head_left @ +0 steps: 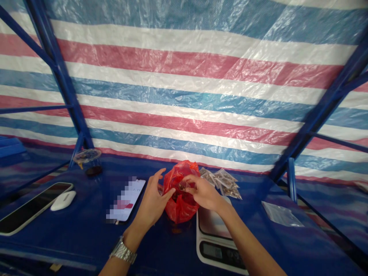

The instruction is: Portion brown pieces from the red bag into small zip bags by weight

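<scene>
A red plastic bag (pixel 184 212) stands on the blue table with its mouth open towards me. My left hand (pixel 153 197), with a metal watch at the wrist, is at the bag's left side. Its fingers are spread and its thumb reaches over the rim. Above the bag's mouth my right hand (pixel 201 191) is closed in a pinch on a small round clear thing (pixel 183 186) with something brown in it. Its exact kind is too small to tell. Most of the bag's contents are dark or hidden by my hands.
A digital scale (pixel 214 226) lies under my right forearm. Behind it are several small filled clear packets (pixel 227 183). A flat clear bag (pixel 281 214) lies right. Left are a lit phone (pixel 128 201), white case (pixel 63 200), dark phone (pixel 34 207) and lidded cup (pixel 90 163).
</scene>
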Demonstrator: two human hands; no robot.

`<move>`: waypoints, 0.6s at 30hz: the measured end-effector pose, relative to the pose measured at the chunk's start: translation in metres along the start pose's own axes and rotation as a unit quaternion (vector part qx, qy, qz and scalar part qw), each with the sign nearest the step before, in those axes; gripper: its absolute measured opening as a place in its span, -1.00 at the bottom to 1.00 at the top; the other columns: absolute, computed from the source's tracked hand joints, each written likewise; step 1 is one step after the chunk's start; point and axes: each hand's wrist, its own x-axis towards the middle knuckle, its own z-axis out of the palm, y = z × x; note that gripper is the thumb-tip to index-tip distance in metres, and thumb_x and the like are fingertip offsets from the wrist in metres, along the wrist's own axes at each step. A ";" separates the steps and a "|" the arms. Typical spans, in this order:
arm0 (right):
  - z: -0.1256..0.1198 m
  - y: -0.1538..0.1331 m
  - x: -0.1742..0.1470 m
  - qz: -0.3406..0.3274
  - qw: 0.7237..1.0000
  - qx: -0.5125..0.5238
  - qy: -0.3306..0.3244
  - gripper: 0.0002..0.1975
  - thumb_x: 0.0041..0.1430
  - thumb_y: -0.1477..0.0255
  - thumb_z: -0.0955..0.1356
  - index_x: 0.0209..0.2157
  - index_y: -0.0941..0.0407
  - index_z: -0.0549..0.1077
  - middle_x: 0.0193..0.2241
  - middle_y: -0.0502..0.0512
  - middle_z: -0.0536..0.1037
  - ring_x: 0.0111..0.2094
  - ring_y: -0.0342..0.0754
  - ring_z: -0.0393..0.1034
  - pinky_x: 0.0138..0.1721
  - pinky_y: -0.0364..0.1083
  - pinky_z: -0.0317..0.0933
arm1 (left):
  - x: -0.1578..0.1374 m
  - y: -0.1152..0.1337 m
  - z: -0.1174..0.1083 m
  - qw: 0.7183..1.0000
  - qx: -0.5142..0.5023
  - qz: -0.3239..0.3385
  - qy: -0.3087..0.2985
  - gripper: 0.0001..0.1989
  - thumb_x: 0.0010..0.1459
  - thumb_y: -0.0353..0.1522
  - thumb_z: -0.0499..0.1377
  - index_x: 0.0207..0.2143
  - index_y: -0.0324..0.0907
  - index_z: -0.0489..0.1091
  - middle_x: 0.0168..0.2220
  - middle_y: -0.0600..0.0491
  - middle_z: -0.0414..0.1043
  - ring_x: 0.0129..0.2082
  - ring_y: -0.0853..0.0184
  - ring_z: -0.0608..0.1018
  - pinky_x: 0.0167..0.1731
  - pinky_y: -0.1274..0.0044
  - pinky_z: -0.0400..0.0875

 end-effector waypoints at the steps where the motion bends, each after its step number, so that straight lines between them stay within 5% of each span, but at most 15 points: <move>1: -0.004 -0.004 -0.002 -0.003 1.000 0.012 -0.004 -0.70 0.25 0.55 0.38 -0.03 0.01 0.59 -0.13 0.02 0.71 -0.11 0.00 0.60 -0.06 -0.10 0.32 | -0.002 0.002 -0.001 1.000 0.000 0.017 -0.009 -0.31 0.16 -0.29 0.30 0.34 -0.01 0.24 0.14 -0.05 0.33 -0.18 0.29 0.53 0.03 0.27 0.50; 10: -0.022 -0.072 -0.010 -0.085 0.995 -0.039 0.038 -0.65 0.25 0.61 0.36 0.00 0.00 0.57 0.01 0.08 0.65 0.05 0.06 0.53 0.06 -0.04 0.27 | -0.009 0.006 0.010 0.992 -0.069 0.099 -0.027 -0.27 0.24 -0.34 0.28 0.40 0.08 0.11 0.21 -0.05 0.28 0.12 0.21 0.51 0.19 0.29 0.42; 18: -0.009 -0.077 -0.006 -0.159 0.977 -0.140 0.035 -0.61 0.16 0.74 0.30 -0.09 0.07 0.56 -0.03 0.10 0.61 0.02 0.05 0.46 0.04 -0.04 0.23 | -0.009 0.006 0.018 0.984 -0.102 0.138 -0.043 -0.20 0.21 -0.45 0.26 0.43 0.04 0.05 0.28 -0.09 0.26 0.31 0.16 0.41 0.31 0.27 0.31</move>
